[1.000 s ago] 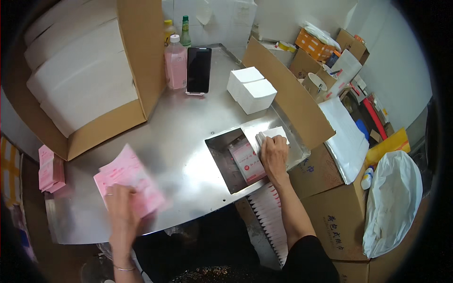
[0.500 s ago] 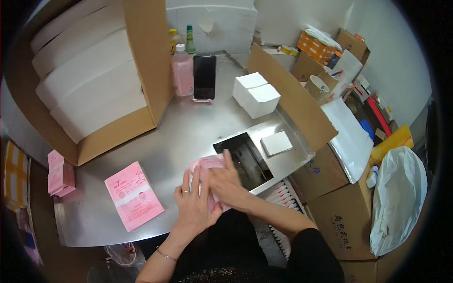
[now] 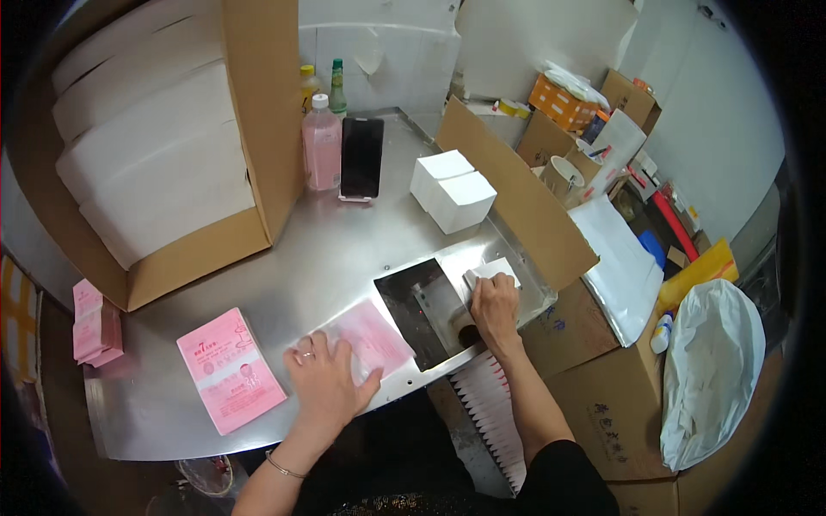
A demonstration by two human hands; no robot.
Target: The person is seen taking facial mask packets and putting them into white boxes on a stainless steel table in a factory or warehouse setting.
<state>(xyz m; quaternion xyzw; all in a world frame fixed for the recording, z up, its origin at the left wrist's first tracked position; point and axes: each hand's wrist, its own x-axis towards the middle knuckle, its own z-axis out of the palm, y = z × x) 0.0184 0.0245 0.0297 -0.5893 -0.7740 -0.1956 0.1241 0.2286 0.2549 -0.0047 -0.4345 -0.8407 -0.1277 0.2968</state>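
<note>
The person's left forearm (image 3: pixel 265 492) enters from the lower edge and slants up and to the right. The left wrist (image 3: pixel 310 437) looks nearly straight, and the left hand (image 3: pixel 331 378) is palm down, its fingers (image 3: pixel 319 346) slightly bent and parted, pointing mostly away from the body. The left thumb (image 3: pixel 370 390) stands well out to the right, making a wide gap beside the index finger. The right forearm (image 3: pixel 535 400) comes up leaning left, reaching farther forward than the left one. The right hand (image 3: pixel 496 311) shows its back, the fingers curled downward; their tips are hidden, so how firmly they close cannot be told. The two hands are well apart.
</note>
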